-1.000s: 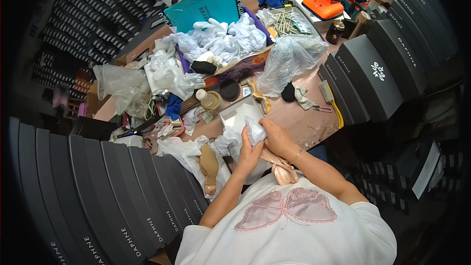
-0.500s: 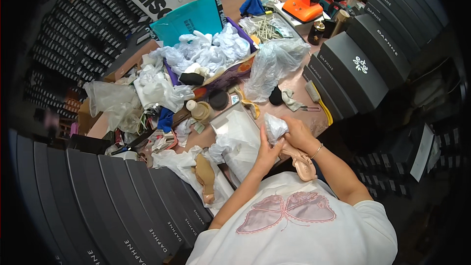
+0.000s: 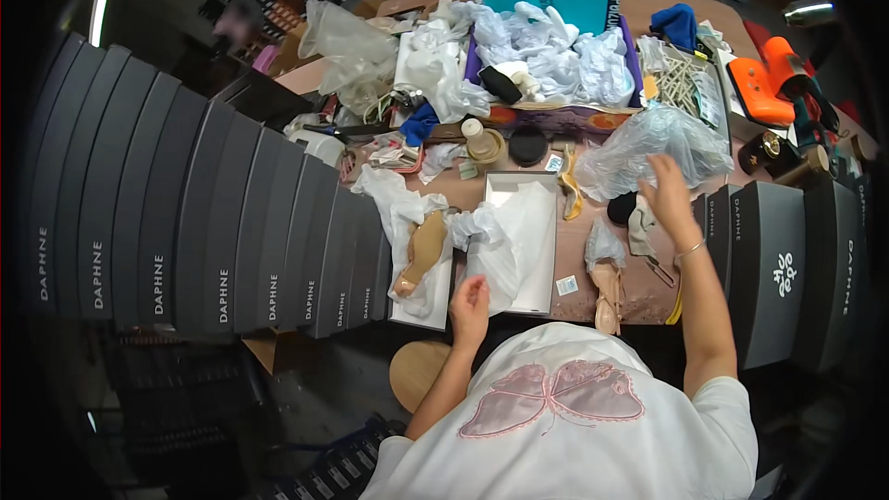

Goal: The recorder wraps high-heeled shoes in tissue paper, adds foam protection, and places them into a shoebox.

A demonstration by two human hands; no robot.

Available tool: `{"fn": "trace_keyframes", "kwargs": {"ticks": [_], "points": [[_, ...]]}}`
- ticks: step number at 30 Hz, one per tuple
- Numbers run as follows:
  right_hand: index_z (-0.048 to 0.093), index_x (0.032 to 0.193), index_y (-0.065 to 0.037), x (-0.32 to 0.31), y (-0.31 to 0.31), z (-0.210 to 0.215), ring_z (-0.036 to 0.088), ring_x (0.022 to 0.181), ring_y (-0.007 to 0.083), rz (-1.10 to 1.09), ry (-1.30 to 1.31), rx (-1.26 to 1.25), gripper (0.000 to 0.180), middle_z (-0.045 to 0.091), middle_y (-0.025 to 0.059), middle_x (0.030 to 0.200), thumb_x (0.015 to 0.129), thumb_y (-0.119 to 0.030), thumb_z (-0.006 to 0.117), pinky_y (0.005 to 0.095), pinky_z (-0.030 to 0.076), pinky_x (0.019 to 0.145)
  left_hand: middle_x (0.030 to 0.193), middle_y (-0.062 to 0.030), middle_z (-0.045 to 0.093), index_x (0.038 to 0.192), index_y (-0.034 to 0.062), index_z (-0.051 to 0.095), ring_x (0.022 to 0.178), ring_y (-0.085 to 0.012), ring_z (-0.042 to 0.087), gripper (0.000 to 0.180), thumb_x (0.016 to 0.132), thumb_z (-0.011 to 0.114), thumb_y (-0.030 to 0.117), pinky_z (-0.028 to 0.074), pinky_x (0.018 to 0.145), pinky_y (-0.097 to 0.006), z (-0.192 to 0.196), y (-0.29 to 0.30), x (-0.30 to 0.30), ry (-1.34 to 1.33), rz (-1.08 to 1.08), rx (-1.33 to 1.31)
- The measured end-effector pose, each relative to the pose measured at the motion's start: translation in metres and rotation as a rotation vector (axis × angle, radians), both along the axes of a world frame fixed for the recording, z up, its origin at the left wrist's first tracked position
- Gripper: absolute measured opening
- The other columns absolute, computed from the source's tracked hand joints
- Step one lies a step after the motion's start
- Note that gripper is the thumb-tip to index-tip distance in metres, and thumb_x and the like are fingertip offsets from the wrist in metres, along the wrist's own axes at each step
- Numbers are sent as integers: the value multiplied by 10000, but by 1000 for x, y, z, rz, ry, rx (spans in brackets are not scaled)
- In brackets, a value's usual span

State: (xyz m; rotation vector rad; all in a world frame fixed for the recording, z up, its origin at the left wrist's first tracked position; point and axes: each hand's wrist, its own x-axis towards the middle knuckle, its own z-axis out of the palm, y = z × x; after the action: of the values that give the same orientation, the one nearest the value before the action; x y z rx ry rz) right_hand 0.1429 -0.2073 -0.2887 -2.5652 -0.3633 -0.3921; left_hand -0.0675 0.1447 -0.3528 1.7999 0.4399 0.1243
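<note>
While the pinkish table is spread beneath both hands, tall dark boxes are ranked to the left of the left hand, and grey boxes are stacked to the right of the right hand. Ahead, between the two hands, crumpled wrapping is heaped in a purple-edged box.

Just ahead of the left hand, an open white box is placed, with white tissue paper laid partly over it. By the right fingers a clear plastic bag is spread; whether it is touched cannot be told. To the left of the left hand, a tan shoe is turned sole-up on paper. The pink sandal, its toe end covered by pale wadding, is laid on the table between the hands and is touched by neither. Tweezers are left just beside the right forearm.

The right fingers are held apart, with nothing seen between them; the left fingers are curled, and whether anything is pinched there cannot be told.

For the right hand's reach to be done well, the forearm is probably best kept raised, so that the sandal and tweezers are not dragged; thin film or paper is best pinched lightly.
</note>
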Motion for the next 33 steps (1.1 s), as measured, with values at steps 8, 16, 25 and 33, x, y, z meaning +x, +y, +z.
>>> {"fn": "trace_keyframes", "kwargs": {"ticks": [8,16,25,33], "points": [[567,1029,-5,36,61,5,573,959,392,661,321,-7,300,579,237,1025,744,-84,614,449,481,800,1278,-197,499,1076,42,622,1297,-428,318,347,732,578,56,279,1068,-477,-3,45,123,-1,-364,1041],[338,1402,-137,141,-89,-14,267,1337,395,-349,259,-234,982,255,193,1470,579,-282,854,641,281,1008,932,-106,651,1008,-20,593,829,-168,625,215,810,510,-4,492,725,-285,61,48,113,-194,209,-71],[617,887,-26,94,-74,0,605,683,198,13,339,168,191,645,69,799,764,-169,647,342,473,681,839,-88,599,1039,48,584,592,-153,478,216,902,528,206,481,745,-333,74,-10,122,-146,54,-1358],[589,1061,-32,57,-45,9,561,726,38,57,674,1343,188,632,-16,876,929,-165,570,193,450,636,882,-104,622,998,45,601,606,-167,559,245,942,503,262,510,757,-348,66,-34,145,-34,-126,-1378]]}}
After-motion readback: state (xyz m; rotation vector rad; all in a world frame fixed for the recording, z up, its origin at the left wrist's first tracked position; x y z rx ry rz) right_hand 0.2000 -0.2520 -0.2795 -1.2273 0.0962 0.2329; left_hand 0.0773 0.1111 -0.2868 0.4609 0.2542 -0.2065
